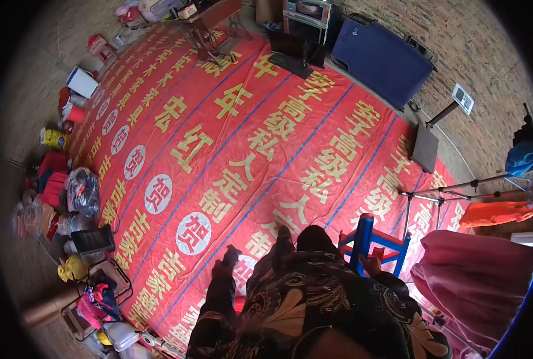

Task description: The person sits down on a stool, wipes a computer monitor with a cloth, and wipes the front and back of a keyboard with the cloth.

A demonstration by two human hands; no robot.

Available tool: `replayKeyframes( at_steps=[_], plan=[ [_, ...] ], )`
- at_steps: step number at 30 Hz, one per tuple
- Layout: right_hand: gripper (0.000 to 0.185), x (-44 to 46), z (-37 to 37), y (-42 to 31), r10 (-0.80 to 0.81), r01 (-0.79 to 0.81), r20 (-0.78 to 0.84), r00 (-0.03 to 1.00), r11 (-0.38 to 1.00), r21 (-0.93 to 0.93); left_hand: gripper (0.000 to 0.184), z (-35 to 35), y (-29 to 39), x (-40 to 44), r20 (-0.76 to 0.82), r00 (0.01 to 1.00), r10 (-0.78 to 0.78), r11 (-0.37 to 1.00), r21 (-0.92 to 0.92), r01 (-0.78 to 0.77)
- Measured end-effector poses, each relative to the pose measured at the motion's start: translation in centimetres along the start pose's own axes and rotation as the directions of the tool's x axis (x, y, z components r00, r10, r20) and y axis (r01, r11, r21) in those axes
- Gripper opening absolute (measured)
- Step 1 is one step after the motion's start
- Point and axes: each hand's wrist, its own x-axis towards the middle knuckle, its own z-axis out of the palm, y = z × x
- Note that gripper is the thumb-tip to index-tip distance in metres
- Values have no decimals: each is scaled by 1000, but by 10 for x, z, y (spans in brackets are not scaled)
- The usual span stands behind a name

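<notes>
My right hand [371, 265] is closed on a blue and red plastic stool [365, 239], at the lower right beside my body. The stool is tilted, with its legs and crossbars showing. My left hand [223, 267] is low on the left, at the end of a dark sleeve. A small dark shape is against its far side. Its fingers are too dark and small to make out. My patterned dark clothing [302, 299] fills the bottom middle, with a shoe tip [284, 232] beyond it.
A red printed sheet [260, 179] covers the floor. On the right are a metal rack [440, 194], pink cloth [470, 269] and a platform scale [425, 149]. A blue folded table-like panel [383, 60] leans on the wall. Bags and a black chair [93, 240] line the left.
</notes>
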Motion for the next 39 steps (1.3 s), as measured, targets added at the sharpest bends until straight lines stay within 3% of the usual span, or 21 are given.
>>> replayKeyframes(
  at_steps=[1, 2, 3, 5, 6, 8, 9, 11, 13, 15, 19, 21, 23, 25, 26, 27, 30, 33, 35, 37, 39],
  plan=[
    [70, -5, -1, 8, 14, -14, -15, 1000, 1000, -1, 88, 2, 3, -4, 13, 1000, 4, 1000, 1, -4],
    [71, -10, -2, 16, 28, -28, -30, 999, 1000, -3, 77, 9, 15, 0, -133, 990, 56, 996, -59, -64],
    [71, 55, 33, -54, 14, -13, -19, 1000, 999, 48, 70, -50, 48, 90, -242, 962, 130, 990, -15, -138],
    [56, 76, 40, -52, -30, 29, 47, 998, 999, 15, 68, -71, 99, 108, -201, 970, 136, 980, -119, -162],
    [34, 89, 31, -46, -239, 249, 106, 965, 963, -101, 67, -82, 145, 110, -171, 974, 149, 954, -236, -188],
    [29, 112, 69, -8, -283, 303, 137, 949, 941, -150, 64, -114, 204, 127, -144, 975, 172, 872, -437, -219],
    [28, 172, 97, -25, -333, 361, 162, 929, 911, -202, 64, -107, 216, 154, -147, 973, 177, 871, -437, -224],
    [39, 199, 115, 11, -417, 468, 222, 881, 835, -289, 62, -95, 239, 208, -157, 964, 215, 962, -134, -236],
    [48, 245, 129, 14, -453, 519, 262, 852, 792, -321, 64, -107, 276, 219, -91, 974, 209, 956, -191, -223],
    [49, 287, 132, -4, -434, 486, 224, 873, 817, -311, 66, -138, 331, 210, -54, 972, 228, 912, -337, -232],
    [50, 342, 129, -30, -382, 416, 166, 909, 859, -299, 68, -136, 282, 222, -34, 978, 204, 950, -236, -207],
    [40, 366, 52, -42, -297, 324, 173, 939, 932, -160, 69, -140, 251, 229, -25, 981, 190, 966, -171, -192],
    [60, 397, 26, -147, -41, 60, 189, 981, 993, -98, 70, -152, 229, 243, -20, 983, 183, 978, -102, -184],
    [79, 426, 7, -197, 87, -81, 75, 993, 994, -77, 71, -167, 224, 266, -7, 983, 181, 983, -24, -181],
    [78, 436, -22, -237, 214, -209, 110, 970, 976, -57, 71, -175, 233, 281, 2, 984, 181, 983, 15, -181],
    [77, 452, -7, -229, 175, -170, 94, 980, 984, -55, 72, -179, 243, 302, 12, 984, 180, 982, 53, -180],
    [71, 483, -54, -325, 391, -397, 118, 913, 917, 34, 73, -197, 316, 403, 32, 983, 179, 968, 172, -181],
    [70, 517, -46, -363, 387, -388, 66, 920, 922, 10, 75, -215, 461, 531, 56, 982, 182, 941, 280, -190],
    [70, 533, -54, -402, 392, -393, 32, 920, 918, 52, 74, -247, 510, 576, 134, 963, 235, 969, 50, -244],
    [73, 543, -50, -435, 373, -373, 30, 927, 928, -1, 68, -278, 559, 616, 89, 974, 209, 960, 169, -222],
    [76, 562, -37, -459, 374, -372, 83, 924, 928, -37, 66, -317, 607, 655, 85, 945, 315, 941, 100, -323]
  ],
)
